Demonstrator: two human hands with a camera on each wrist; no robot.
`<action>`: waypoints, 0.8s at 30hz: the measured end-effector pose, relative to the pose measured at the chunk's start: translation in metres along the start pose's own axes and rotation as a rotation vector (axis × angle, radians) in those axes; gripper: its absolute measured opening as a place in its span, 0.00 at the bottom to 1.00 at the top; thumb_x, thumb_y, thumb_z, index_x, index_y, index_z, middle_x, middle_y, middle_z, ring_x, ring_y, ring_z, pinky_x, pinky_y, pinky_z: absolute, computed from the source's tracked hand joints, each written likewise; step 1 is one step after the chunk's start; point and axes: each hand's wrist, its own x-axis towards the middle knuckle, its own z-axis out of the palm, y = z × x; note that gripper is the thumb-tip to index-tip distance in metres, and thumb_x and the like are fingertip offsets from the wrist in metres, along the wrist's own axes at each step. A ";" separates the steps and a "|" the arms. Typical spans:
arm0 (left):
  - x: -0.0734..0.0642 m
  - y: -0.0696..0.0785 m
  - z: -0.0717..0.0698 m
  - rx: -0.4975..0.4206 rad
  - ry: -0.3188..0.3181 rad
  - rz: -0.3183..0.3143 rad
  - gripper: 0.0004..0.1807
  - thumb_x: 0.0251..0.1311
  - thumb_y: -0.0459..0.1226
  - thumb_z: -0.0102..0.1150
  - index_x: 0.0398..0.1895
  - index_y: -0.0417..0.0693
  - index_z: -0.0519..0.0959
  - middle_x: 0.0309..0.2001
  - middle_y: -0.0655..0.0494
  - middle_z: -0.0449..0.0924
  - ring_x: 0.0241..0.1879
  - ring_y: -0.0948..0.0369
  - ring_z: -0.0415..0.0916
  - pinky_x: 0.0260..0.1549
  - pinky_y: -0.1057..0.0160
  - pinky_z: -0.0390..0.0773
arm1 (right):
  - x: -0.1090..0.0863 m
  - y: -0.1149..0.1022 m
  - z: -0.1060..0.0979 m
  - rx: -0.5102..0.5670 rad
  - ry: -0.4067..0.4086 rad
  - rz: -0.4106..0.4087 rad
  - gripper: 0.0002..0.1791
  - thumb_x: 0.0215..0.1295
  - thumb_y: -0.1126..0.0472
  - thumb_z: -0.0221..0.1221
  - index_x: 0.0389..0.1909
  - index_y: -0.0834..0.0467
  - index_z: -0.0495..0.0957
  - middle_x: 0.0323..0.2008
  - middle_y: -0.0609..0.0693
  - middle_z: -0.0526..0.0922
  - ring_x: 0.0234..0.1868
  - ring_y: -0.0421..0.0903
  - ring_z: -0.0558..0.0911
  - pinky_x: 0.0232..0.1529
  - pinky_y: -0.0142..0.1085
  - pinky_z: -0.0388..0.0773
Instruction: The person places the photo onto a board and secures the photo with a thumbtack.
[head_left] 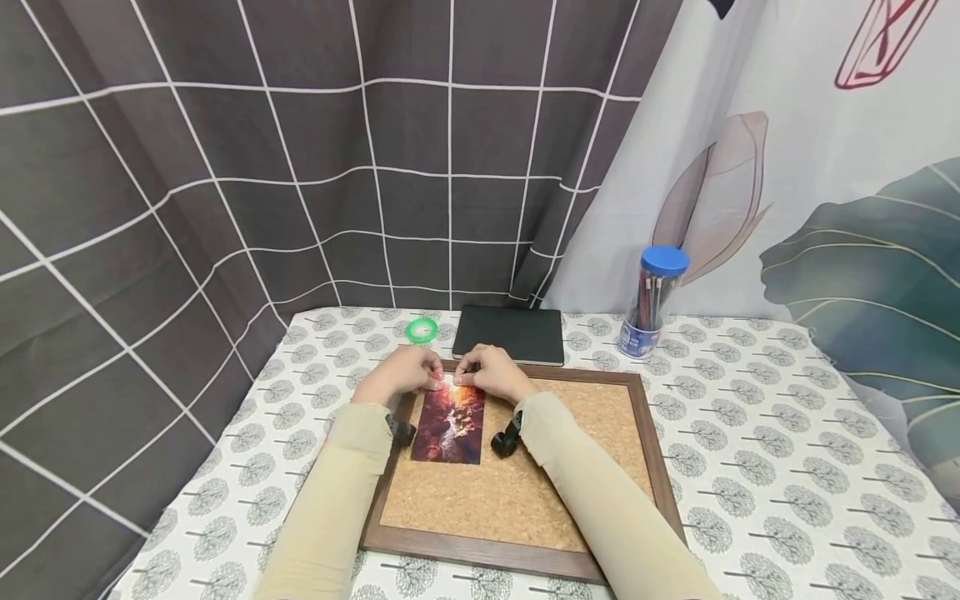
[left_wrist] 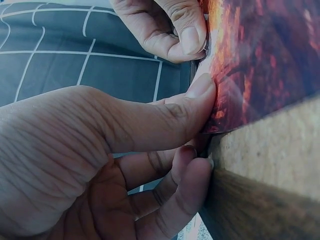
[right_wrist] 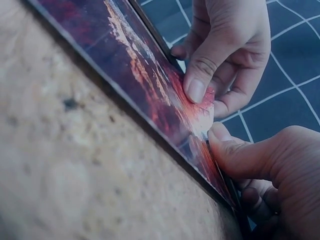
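A glossy picture print (head_left: 447, 429) in dark red and orange, with a bright streak down its middle, lies over the upper left of a cork board (head_left: 517, 492). My left hand (head_left: 401, 372) pinches the print's top edge near its left corner, thumb on the picture side (left_wrist: 200, 92). Just to the right, my right hand (head_left: 493, 372) pinches the same edge, its thumb (right_wrist: 222, 150) on the print. In the right wrist view the left hand (right_wrist: 230, 60) sits close beside it. The fingertips behind the print are partly hidden.
The board has a brown wooden frame (head_left: 480, 546). Behind it lie a green tape roll (head_left: 412, 331) and a black notebook (head_left: 508, 333). A clear jar with a blue lid (head_left: 664, 260), holding pencils, stands at the back right. A tree-patterned cloth (head_left: 742, 450) covers the table; curtains hang behind.
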 end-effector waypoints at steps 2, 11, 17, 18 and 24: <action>0.000 0.000 0.001 -0.004 -0.001 -0.004 0.08 0.54 0.36 0.74 0.32 0.45 0.83 0.26 0.56 0.79 0.22 0.62 0.76 0.24 0.65 0.80 | 0.000 0.001 0.000 -0.008 -0.003 0.000 0.05 0.60 0.54 0.71 0.28 0.49 0.86 0.36 0.43 0.81 0.40 0.42 0.77 0.46 0.38 0.74; 0.002 0.000 0.002 -0.010 0.007 -0.011 0.07 0.54 0.34 0.73 0.31 0.45 0.83 0.27 0.55 0.80 0.22 0.62 0.76 0.24 0.65 0.80 | 0.001 -0.001 -0.001 -0.001 0.000 0.005 0.05 0.60 0.55 0.71 0.28 0.50 0.86 0.35 0.44 0.80 0.38 0.42 0.76 0.44 0.37 0.74; 0.003 -0.001 0.001 -0.015 0.007 -0.016 0.07 0.54 0.35 0.73 0.31 0.45 0.83 0.26 0.56 0.79 0.22 0.62 0.76 0.25 0.65 0.80 | 0.000 -0.004 -0.002 0.010 0.002 0.022 0.04 0.59 0.56 0.71 0.28 0.51 0.86 0.35 0.45 0.81 0.39 0.43 0.77 0.45 0.38 0.74; 0.003 -0.001 0.001 -0.017 0.006 -0.019 0.07 0.54 0.35 0.74 0.32 0.45 0.83 0.26 0.55 0.79 0.22 0.62 0.76 0.25 0.65 0.80 | 0.000 -0.005 -0.002 0.014 0.000 0.024 0.05 0.60 0.56 0.71 0.28 0.51 0.86 0.36 0.45 0.81 0.39 0.43 0.77 0.45 0.38 0.74; 0.002 -0.003 0.001 -0.019 -0.006 -0.015 0.08 0.53 0.36 0.74 0.33 0.45 0.83 0.22 0.55 0.76 0.21 0.62 0.76 0.25 0.65 0.81 | 0.000 -0.005 -0.002 0.013 -0.006 0.018 0.05 0.60 0.56 0.71 0.28 0.51 0.86 0.36 0.45 0.81 0.38 0.43 0.77 0.44 0.37 0.74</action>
